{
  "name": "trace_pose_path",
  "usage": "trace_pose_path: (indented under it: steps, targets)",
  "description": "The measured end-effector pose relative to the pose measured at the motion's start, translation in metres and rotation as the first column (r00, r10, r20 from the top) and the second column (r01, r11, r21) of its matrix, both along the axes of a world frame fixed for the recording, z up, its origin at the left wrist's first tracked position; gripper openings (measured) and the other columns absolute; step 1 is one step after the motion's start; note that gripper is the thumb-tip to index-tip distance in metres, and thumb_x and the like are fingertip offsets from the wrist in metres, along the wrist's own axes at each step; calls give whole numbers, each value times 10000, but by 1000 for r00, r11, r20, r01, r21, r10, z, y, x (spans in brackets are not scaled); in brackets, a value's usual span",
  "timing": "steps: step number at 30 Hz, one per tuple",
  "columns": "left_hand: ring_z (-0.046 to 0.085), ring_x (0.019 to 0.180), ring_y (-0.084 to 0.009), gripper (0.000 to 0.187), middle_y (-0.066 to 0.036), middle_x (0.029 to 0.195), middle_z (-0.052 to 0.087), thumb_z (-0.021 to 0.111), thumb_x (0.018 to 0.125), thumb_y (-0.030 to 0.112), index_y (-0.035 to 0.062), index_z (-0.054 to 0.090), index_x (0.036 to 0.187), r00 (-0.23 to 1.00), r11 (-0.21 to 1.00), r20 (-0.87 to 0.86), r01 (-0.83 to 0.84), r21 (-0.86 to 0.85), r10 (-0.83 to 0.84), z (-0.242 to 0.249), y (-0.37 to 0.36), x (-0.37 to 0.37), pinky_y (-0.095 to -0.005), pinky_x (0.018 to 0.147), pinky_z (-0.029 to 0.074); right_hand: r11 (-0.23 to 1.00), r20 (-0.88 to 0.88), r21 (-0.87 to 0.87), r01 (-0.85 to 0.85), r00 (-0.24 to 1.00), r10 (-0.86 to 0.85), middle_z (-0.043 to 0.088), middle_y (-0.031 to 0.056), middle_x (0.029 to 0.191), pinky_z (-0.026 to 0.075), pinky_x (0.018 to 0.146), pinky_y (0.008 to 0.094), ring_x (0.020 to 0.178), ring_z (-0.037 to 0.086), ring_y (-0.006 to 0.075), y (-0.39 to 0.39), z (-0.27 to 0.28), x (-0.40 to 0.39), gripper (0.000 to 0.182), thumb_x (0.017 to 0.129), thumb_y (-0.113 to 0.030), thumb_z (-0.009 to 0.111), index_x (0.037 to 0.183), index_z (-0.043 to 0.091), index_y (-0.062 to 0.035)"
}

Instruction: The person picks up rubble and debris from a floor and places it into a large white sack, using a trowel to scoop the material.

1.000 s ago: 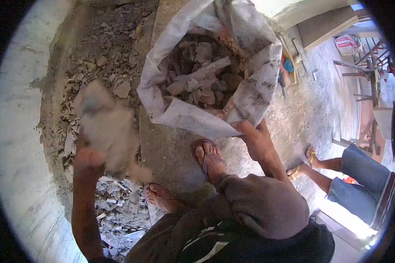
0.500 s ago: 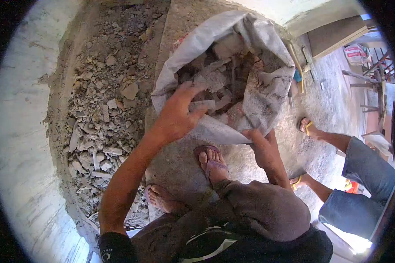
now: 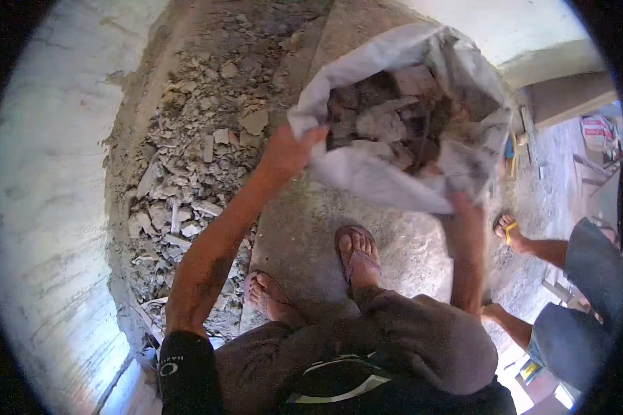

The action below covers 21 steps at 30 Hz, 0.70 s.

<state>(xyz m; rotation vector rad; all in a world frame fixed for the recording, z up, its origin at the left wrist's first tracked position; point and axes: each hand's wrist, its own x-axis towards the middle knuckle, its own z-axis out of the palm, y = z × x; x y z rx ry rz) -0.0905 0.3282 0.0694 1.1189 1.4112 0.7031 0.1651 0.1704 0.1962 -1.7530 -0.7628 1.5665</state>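
A white woven sack (image 3: 374,176) stands wide open on the concrete floor in front of my feet. Broken chunks of rubble (image 3: 382,124) lie inside it. My left hand (image 3: 291,149) is closed on the sack's rim at its left side. At the near right part of the rim, my right hand (image 3: 466,207) grips the cloth, with its fingers partly hidden by the fabric.
Loose rubble (image 3: 169,200) covers the floor along a pale wall (image 3: 45,187) on the left. Another person's legs (image 3: 567,332), in shorts and yellow-strapped sandals, are at the right. A red and white bag (image 3: 597,133) lies at the upper right.
My left hand has moved from over the rubble in the sack's mouth to the left rim and closed on it. The view has shifted, and the sack appears farther right.
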Motion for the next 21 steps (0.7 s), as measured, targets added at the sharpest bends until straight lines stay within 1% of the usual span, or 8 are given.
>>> trace_pose_path:
  steps: [1, 4, 7, 12, 17, 18, 20, 21]
  targets:
    - [680, 760, -235, 319, -120, 827, 689, 672, 824, 351, 64, 670, 963, 1000, 999, -6, 28, -19, -28, 13, 12, 2, -376, 671, 533, 996, -52, -33, -88, 995, 86, 561, 153, 1050, 478, 797, 396, 951, 582, 273, -11, 12, -1, 415, 847, -248, 576, 1157, 523, 23]
    - [675, 656, -295, 185, -155, 740, 660, 578, 856, 242, 87, 680, 860, 886, 703, -392, 442, 557, -246, 79, 22, 41, -427, 612, 551, 965, -120, -94, -246, 965, 234, 542, 164, 1132, 445, 876, 407, 1031, 554, 287, -37, 29, 9, 467, 857, -275, 542, 1211, 495, 26]
    - [662, 666, -354, 167, -199, 724, 636, 554, 843, 182, 80, 685, 867, 917, 570, -353, 394, 721, -186, 109, 19, 72, -468, 638, 545, 993, -42, 25, 115, 993, -114, 523, 176, 1214, 413, 955, 418, 1111, 526, 301, -18, 3, 60, 520, 868, -303, 509, 1266, 466, 29]
    - [667, 710, -285, 376, -187, 743, 646, 597, 838, 371, 8, 658, 910, 992, 945, 12, 114, 307, -123, 88, 40, 60, -401, 678, 506, 912, -197, 151, 381, 916, -350, 498, 191, 1324, 369, 1061, 433, 1217, 489, 320, 56, -35, 122, 590, 882, -339, 464, 1338, 429, 34]
    - [628, 739, -241, 463, -122, 871, 653, 520, 934, 437, 1, 605, 1066, 922, 969, 307, 246, 9, -237, 58, 10, 12, -350, 726, 501, 879, -208, 127, 459, 879, -429, 386, 170, 1433, 294, 1070, 508, 1317, 370, 326, 68, -29, 76, 686, 892, -491, 478, 1412, 359, -58]
    - [628, 739, -241, 463, -122, 871, 653, 520, 934, 437, 1, 605, 1066, 936, 977, 286, 214, -5, -203, 38, -5, -8, -350, 726, 501, 888, -139, 135, 440, 896, -422, 384, 159, 1439, 278, 1069, 522, 1329, 356, 319, 65, -26, 71, 704, 891, -525, 483, 1428, 344, -91]
    - [606, 895, -228, 471, -127, 1010, 630, 488, 961, 434, -3, 575, 1113, 946, 737, -197, 324, 594, -257, 2, -36, -54, -363, 808, 485, 885, -114, 149, 442, 896, -429, 388, 151, 1437, 267, 1065, 531, 1338, 339, 321, 61, -27, 68, 720, 886, -550, 486, 1430, 340, -103]
    - [588, 976, -245, 472, -146, 1062, 615, 491, 961, 424, -6, 571, 1139, 954, 887, -143, 299, 352, -265, 10, -52, -80, -375, 849, 474, 872, -68, 167, 460, 888, -455, 392, 143, 1436, 257, 1061, 540, 1347, 322, 323, 60, -28, 67, 735, 880, -575, 489, 1433, 336, -115]
